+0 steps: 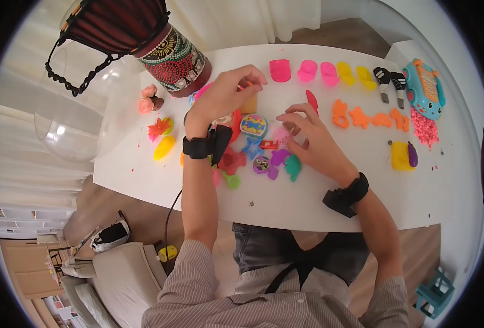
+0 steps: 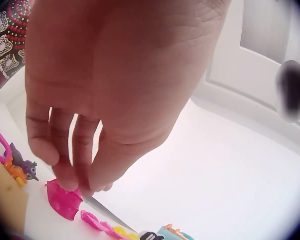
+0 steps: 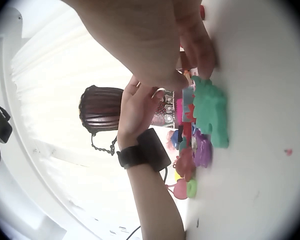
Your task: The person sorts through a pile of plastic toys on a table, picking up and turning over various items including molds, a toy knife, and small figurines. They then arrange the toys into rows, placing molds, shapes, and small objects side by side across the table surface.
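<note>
My left hand is raised over the back of a pile of toys, fingers loosely bent, with nothing seen in them; in the left wrist view the hand hangs above a pink cup. Loosely curved fingers of my right hand are at the pile's right side, beside a pale pink piece; whether they touch it is unclear. Close by lie a green dinosaur-like piece, a purple piece, a blue star and a round patterned tin. Below the right hand stands the green piece.
Pink cup, pink and yellow pieces line the back edge. Orange shapes form a row at right, near a toy phone and yellow block. A large drum stands at back left.
</note>
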{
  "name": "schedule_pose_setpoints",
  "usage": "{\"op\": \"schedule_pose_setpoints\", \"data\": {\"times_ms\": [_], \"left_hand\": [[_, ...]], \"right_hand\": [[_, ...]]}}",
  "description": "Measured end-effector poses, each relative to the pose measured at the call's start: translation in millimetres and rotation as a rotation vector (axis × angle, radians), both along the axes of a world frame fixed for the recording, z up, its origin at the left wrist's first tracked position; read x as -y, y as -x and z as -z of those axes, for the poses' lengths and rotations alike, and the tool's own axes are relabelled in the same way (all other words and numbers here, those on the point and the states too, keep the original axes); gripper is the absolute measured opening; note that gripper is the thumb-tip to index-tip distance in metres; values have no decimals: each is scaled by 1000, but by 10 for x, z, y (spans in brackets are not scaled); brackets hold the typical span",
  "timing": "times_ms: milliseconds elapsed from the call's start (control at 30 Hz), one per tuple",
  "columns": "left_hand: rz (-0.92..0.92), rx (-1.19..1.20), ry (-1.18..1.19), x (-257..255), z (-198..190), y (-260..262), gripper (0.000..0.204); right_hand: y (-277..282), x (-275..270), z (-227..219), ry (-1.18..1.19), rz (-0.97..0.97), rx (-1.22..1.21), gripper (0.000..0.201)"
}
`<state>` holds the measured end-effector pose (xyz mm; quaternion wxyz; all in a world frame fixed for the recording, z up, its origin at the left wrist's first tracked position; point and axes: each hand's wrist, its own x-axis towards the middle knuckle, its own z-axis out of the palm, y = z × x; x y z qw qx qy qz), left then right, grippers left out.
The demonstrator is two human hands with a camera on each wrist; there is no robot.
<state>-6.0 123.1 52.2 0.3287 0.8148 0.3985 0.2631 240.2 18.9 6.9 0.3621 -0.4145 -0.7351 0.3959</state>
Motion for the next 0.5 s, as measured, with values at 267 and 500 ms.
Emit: {"op": "schedule_pose_setpoints", "data": {"times_ms": [267,500], "left_hand": [[-93,125,-94,-80,19,7,11],[-58,32,-79,-134,113,34,6]], "right_hand": [[31,175,38,-373,-145,368,49],[104,311,5,-327,-169,468,44]]}}
